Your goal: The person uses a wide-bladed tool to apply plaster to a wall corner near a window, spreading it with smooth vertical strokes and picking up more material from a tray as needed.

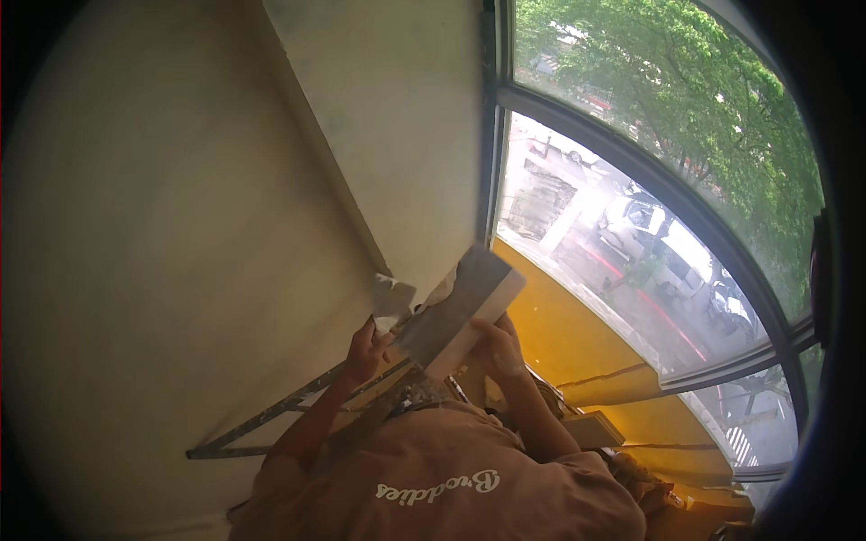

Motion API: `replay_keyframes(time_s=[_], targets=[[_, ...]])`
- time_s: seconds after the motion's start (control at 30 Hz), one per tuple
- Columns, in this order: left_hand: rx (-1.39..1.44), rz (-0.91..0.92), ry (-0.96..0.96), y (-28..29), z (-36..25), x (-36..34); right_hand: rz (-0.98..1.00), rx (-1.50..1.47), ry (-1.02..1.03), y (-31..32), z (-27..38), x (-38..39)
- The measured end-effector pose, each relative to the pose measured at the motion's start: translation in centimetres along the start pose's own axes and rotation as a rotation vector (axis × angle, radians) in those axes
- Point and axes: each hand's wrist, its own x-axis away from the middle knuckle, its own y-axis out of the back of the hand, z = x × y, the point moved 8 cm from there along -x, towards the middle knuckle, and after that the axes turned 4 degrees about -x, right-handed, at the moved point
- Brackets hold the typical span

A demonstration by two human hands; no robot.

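Note:
My left hand (364, 350) is closed round the handle of a small putty knife (393, 298), whose pale metal blade carries some whitish smears. Beside it, my right hand (497, 346) grips a wide plastering blade (471, 290), a broad grey plate with a lighter strip along its near side. Whitish filler (441, 290) clings to the plate's far-left edge. Both tools are raised in front of my chest, the putty knife's blade close to the plate's left end. Whether the two touch I cannot tell.
A plain pale wall (171, 225) fills the left and meets another wall face (388, 117) at a corner. Below my left arm stands a metal ladder (262, 417). On the right are a dark-framed window (622, 149) and a yellow panel (564, 316); parked vehicles show outside.

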Motion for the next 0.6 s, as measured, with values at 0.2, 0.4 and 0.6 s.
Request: replay_keyframes(time_s=[0.2,0.4,0.6], targets=[[0.350,0.263,0.303,0.0,-2.9,2.4,0.031,0.485,0.451,-1.3,8.7,2.9],[0.500,0.455,0.410,-4.8,1.2,1.4,0.545,1.248,0.421,-8.4,5.5,5.1],[0.499,0.394,0.310,-3.9,-3.0,-0.2,0.563,1.536,0.586,-1.4,4.6,3.0]])
